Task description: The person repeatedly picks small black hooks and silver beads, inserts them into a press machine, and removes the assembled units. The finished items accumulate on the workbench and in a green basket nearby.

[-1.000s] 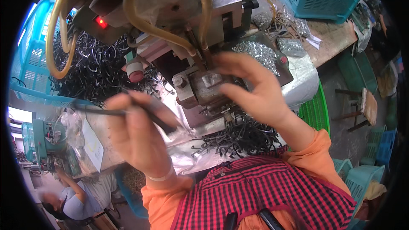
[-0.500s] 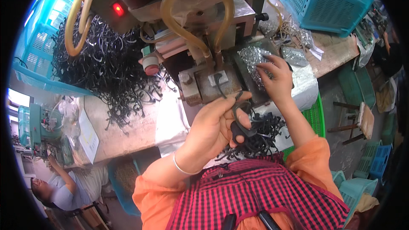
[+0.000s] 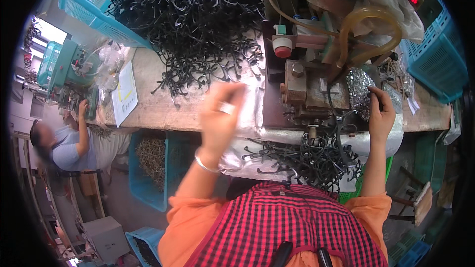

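My left hand [image 3: 221, 118] is over the bench, left of the press and just short of the loose black curved strips [image 3: 185, 71]. Motion smears its fingers, and I cannot see anything held in it. My right hand [image 3: 381, 118] is at the edge of a heap of small shiny silver pieces [image 3: 359, 91]. Its thumb and fingers are drawn together; whatever is between them is too small to make out. Between the hands, the press's metal block [image 3: 324, 94] carries a small bright plate, with a thin black strip [image 3: 330, 101] running down its front.
A big pile of black strips [image 3: 193, 5] spills from a blue basket [image 3: 106, 22]. More black strips [image 3: 316, 160] lie before the press. Yellowish hoses [image 3: 344, 34] and a red button [image 3: 282, 51] are on the machine. Another person [image 3: 74, 141] works at the left.
The view has swung left. My left hand, which held a black curved piece before the press, has moved left toward the pile. My right hand's spread fingers have drawn together by the silver pieces.
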Motion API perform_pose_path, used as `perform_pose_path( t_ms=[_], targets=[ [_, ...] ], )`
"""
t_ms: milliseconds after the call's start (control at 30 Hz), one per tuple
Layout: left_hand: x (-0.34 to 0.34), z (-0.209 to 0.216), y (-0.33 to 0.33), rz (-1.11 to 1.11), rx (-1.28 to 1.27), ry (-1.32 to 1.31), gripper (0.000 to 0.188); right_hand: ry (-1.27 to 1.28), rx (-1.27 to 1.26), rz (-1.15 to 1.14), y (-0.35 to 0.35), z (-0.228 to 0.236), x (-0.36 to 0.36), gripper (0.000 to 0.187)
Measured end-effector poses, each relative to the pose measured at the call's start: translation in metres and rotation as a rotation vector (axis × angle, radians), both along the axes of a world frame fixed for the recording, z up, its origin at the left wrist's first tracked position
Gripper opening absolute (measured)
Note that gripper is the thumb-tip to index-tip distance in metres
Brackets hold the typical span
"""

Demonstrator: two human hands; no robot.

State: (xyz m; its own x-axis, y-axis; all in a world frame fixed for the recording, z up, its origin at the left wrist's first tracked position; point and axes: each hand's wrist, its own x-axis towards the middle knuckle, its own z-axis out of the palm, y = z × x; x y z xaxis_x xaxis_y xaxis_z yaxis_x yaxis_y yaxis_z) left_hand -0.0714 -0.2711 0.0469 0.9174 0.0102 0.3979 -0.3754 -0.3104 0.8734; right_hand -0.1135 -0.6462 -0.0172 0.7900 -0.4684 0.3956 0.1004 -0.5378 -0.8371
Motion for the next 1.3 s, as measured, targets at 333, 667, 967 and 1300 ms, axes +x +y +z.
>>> perform_pose_path(
  t_ms=[333,667,967,1300],
  targets=[
    [0.132,-0.111,0.116,0.234,0.935,-0.231,0.023,0.049,0.046,0.005,0.019,0.015,0.01,0.014],
    [0.105,-0.065,0.021,0.07,-0.378,0.166,0.015,0.046,0.171,0.146,0.052,0.069,0.009,0.016],
    [0.017,0.055,-0.042,-0.28,-0.638,-0.279,0.017,-0.119,0.246,0.238,0.096,0.092,0.022,0.013],
    [0.033,0.096,-0.078,-0.228,-0.405,-0.429,0.02,-0.255,0.452,0.331,0.123,0.078,0.027,0.036]
  ],
)
